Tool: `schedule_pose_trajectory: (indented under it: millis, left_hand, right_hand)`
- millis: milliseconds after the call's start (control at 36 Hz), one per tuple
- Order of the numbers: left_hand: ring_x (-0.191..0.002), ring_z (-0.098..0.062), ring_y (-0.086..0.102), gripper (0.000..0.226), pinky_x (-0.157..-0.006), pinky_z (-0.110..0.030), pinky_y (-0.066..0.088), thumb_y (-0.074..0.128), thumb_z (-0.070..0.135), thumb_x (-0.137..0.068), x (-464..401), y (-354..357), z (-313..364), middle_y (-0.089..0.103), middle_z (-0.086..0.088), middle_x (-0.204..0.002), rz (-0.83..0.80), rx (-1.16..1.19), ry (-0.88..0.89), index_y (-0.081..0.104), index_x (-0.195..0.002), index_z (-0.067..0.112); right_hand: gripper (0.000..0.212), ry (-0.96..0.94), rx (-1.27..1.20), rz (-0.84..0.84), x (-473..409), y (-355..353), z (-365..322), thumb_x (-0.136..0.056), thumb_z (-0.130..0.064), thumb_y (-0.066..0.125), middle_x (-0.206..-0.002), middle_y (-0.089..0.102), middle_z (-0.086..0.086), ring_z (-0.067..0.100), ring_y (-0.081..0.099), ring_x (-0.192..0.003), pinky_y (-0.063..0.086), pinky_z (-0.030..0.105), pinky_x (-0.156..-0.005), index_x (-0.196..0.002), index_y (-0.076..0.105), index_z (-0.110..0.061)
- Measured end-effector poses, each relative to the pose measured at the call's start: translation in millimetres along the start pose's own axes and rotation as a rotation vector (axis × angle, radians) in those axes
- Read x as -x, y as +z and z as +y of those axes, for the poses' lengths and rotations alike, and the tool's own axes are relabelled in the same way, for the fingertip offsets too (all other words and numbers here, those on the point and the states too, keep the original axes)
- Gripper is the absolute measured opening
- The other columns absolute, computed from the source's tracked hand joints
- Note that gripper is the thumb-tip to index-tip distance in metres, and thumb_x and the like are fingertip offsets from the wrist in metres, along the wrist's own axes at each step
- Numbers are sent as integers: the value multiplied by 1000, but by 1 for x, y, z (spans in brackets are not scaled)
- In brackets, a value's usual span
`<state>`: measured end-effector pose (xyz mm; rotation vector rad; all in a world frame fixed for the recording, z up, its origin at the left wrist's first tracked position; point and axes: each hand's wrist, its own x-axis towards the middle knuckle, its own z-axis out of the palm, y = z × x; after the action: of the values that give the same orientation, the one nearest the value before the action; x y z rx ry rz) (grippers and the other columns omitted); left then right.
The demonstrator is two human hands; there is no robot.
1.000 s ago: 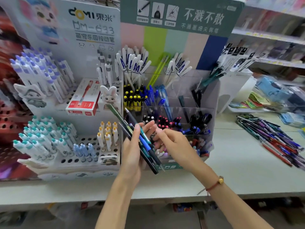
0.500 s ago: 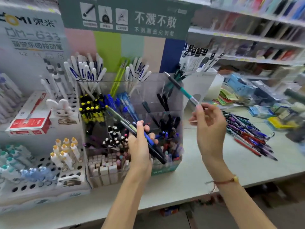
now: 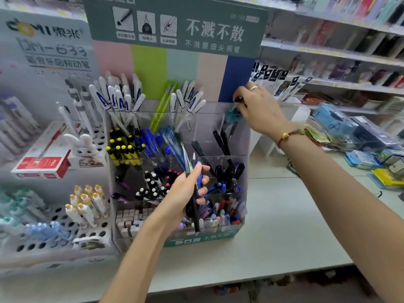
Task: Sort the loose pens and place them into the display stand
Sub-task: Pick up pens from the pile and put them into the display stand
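Display stand [image 3: 244, 136] of clear compartments fills the counter; right hand [image 3: 260, 108] pinches a teal pen [image 3: 231, 114] over its upper right compartment, left hand [image 3: 185, 193] clamps a bundle of pens [image 3: 195, 206] before the middle tiers; pens look light, stiff, slippery, best pinched mid-barrel

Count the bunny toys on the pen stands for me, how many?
1. The white bunny figure sits on the white pen stand left of the clear display stand. Others may be hidden.
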<state>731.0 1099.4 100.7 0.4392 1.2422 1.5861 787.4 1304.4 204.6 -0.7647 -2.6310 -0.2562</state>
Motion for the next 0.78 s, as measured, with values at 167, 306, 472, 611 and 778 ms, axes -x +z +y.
schedule_pose_trajectory:
  millis: [167, 306, 472, 611, 778]
  left_hand:
    - [-45, -5, 33, 24, -39, -16, 26, 40, 33, -101, 7, -2, 4, 44, 7, -62, -115, 83, -25, 55, -105, 15]
    - [-48, -5, 32, 26, -41, -17, 25, 41, 35, -100, 8, -2, 5, 43, 8, -64, -200, 33, -22, 56, -109, 16]
    - [-48, -6, 33, 25, -41, -16, 25, 45, 34, -98, 9, 4, 6, 45, 7, -65, -384, -116, -102, 58, -105, 15]
    - [-46, -3, 34, 29, -38, -14, 25, 44, 37, -99, 7, 3, 3, 47, 9, -63, -236, -133, -92, 58, -106, 12]
    - [-42, -2, 31, 24, -35, -14, 23, 39, 31, -102, 9, -16, -6, 42, 8, -62, 72, -71, 59, 55, -99, 13]
  right_hand:
    - [30, 74, -7, 33, 4, 15, -3, -97, -18, 47, -126, 50, 16, 35, 39, -117, 30, 42, -94, -124, 58, -13]
    - [22, 158, -424, 297, 46, 13, -41, -96, -23, 53, -111, 59, 4, 18, 51, -102, 39, 25, -80, -113, 65, -16]
    - [25, 486, -1205, -510, 78, 14, -69, -98, -42, 47, -95, 68, -10, 9, 59, -90, 47, 24, -80, -101, 66, -26]
    - [17, 567, -1461, -226, 89, 22, -57, -96, -24, 55, -82, 69, -4, 8, 55, -71, 42, 17, -61, -98, 71, -19]
    - [13, 793, -1660, 111, 98, 25, -44, -96, -18, 56, -86, 70, 1, 7, 65, -79, 51, 13, -67, -102, 66, -15]
